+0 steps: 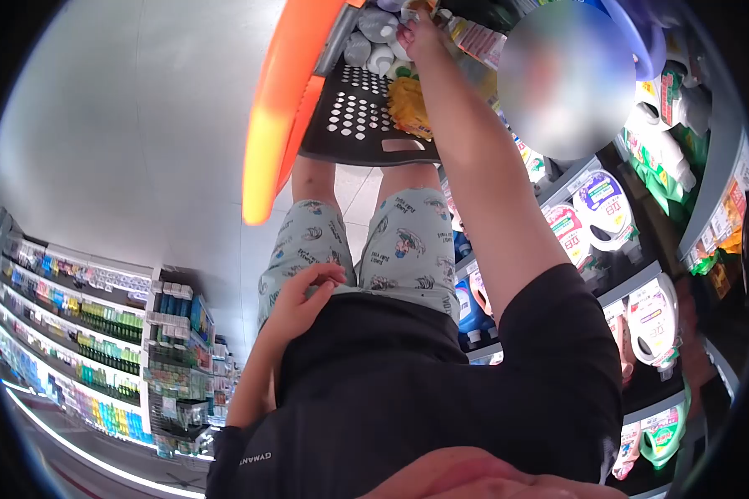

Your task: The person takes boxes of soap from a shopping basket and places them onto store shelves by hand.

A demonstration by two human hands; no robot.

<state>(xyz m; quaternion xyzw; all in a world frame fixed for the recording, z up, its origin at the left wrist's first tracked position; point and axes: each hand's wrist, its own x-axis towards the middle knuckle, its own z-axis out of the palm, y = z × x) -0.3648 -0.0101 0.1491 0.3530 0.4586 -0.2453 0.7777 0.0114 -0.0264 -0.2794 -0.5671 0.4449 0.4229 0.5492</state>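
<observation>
My right hand (422, 35) reaches far forward over a black perforated basket (356, 112) with an orange side panel (279, 108). Its fingers are curled at the top edge of the view, against something partly hidden that I cannot make out. Close by on the left are several grey-white bottles (379, 27). A yellow packet (409, 108) lies in the basket, partly behind my right forearm. My left hand (304, 301) hangs in front of my waist, over the patterned shorts (308, 249), fingers loosely bent and apart from the thumb, holding nothing.
On the right, shelves carry several large detergent bottles (605, 208) and green packs (657, 179). A blurred round patch hides part of that side. Lit shelves (79, 333) with rows of bottles stand at the lower left. Pale floor (166, 125) spreads on the left.
</observation>
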